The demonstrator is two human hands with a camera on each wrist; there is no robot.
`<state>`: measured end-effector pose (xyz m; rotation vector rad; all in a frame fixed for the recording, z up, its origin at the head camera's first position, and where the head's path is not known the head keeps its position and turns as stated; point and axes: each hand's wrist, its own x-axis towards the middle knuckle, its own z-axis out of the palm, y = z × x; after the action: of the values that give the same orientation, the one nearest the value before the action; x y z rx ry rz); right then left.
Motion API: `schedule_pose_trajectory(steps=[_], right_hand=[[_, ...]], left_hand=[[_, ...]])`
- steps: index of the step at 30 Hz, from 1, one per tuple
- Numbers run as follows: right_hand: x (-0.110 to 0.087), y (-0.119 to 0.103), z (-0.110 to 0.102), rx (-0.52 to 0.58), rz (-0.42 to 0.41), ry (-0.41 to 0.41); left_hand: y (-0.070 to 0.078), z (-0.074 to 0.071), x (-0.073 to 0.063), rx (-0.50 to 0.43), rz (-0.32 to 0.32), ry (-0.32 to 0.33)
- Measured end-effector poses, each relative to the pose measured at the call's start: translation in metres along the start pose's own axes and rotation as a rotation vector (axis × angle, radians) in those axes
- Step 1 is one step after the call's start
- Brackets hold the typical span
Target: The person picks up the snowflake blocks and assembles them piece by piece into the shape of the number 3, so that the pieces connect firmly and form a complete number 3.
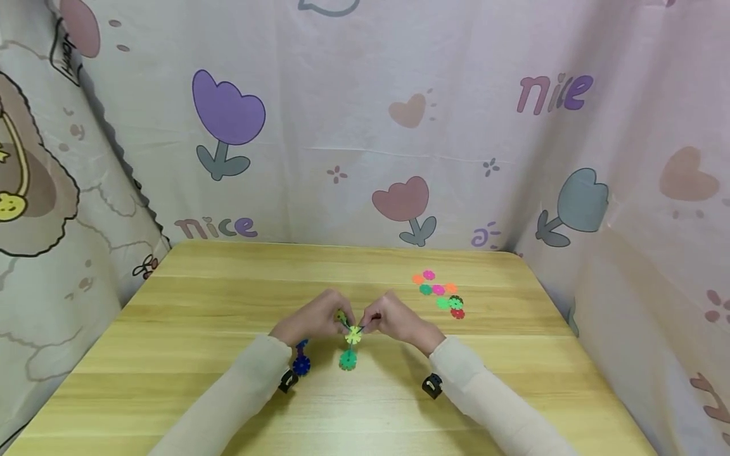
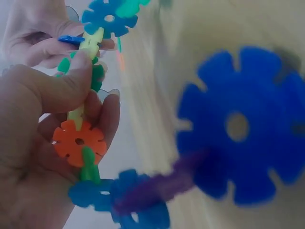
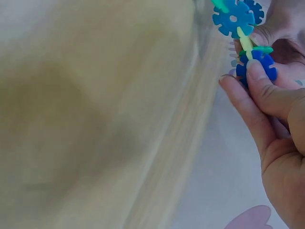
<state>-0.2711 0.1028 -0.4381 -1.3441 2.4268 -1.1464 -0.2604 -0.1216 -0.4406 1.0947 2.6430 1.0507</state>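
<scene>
Above the middle of the table, my left hand (image 1: 319,315) and right hand (image 1: 396,320) meet at a chain of notched, flower-shaped plastic discs slotted together. Left thumb and fingers pinch the chain by a green disc (image 2: 98,78). From there it runs past an orange disc (image 2: 78,143) and a purple disc (image 2: 162,188) to a large-looking blue disc (image 2: 238,126) hanging below that wrist. My right thumb and finger pinch a dark blue disc (image 3: 242,69), right at a pale yellow disc (image 3: 245,42). A green disc (image 1: 348,360) hangs from the part between the hands.
Several loose discs (image 1: 438,290) in pink, orange, green and red lie on the wooden table (image 1: 490,405), beyond and to the right of my right hand. A printed curtain (image 1: 319,126) hangs behind the table and along both sides.
</scene>
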Motion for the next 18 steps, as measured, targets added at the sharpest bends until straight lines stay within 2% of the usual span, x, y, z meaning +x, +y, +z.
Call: schedule_pose_trajectory(steps=[6,11,18], right_hand=[[-0.001,0.000,0.000,-0.002,0.034,-0.008],[-0.007,0.002,-0.012,-0.012,0.091,-0.025],[-0.024,0.025,-0.040,-0.027,0.187,0.064]], left_hand=[[0.003,0.000,-0.001,0.025,-0.049,-0.012],[0.005,-0.003,-0.002,0.043,-0.074,-0.037],[0.010,-0.011,-0.008,0.039,-0.162,-0.093]])
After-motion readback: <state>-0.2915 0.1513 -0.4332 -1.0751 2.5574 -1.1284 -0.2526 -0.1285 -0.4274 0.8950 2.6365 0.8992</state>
